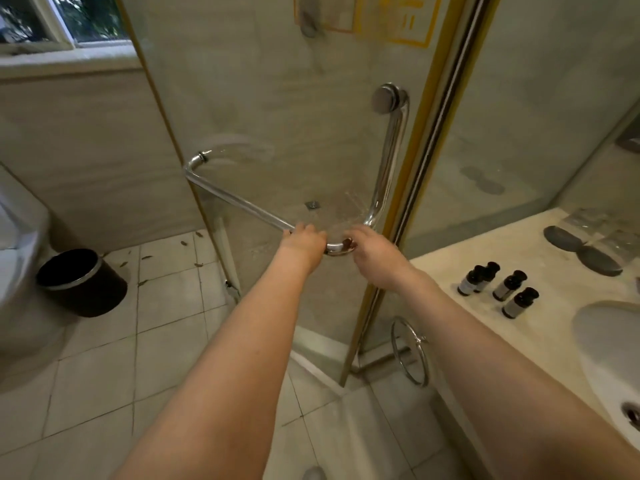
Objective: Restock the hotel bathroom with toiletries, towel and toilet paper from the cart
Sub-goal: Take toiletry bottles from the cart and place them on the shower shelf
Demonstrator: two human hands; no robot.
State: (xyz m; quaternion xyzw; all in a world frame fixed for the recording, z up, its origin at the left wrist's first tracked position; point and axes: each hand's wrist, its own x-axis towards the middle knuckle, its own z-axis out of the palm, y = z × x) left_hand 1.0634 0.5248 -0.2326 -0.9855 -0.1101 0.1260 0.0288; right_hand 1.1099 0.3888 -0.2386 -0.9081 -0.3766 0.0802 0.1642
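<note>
A chrome towel bar (242, 202) runs across the glass shower door (277, 116) and bends up into a vertical handle (389, 157). My left hand (304, 239) is curled over the bar close to its bend. My right hand (369, 245) is just right of it, with fingertips touching the bend and fingers loosely spread, not wrapped around it. The bar is bare. Several small dark toiletry bottles (509, 285) stand on the pale counter (450, 271) at the right. No towel, toilet paper or cart is in view.
A white sink (602, 344) is set in the counter, with two dark dishes (562, 239) and clear packets (595, 223) behind it. A chrome towel ring (410, 351) hangs on the counter's side. A black bin (81, 282) and a toilet (17, 271) stand at the left on the tiled floor.
</note>
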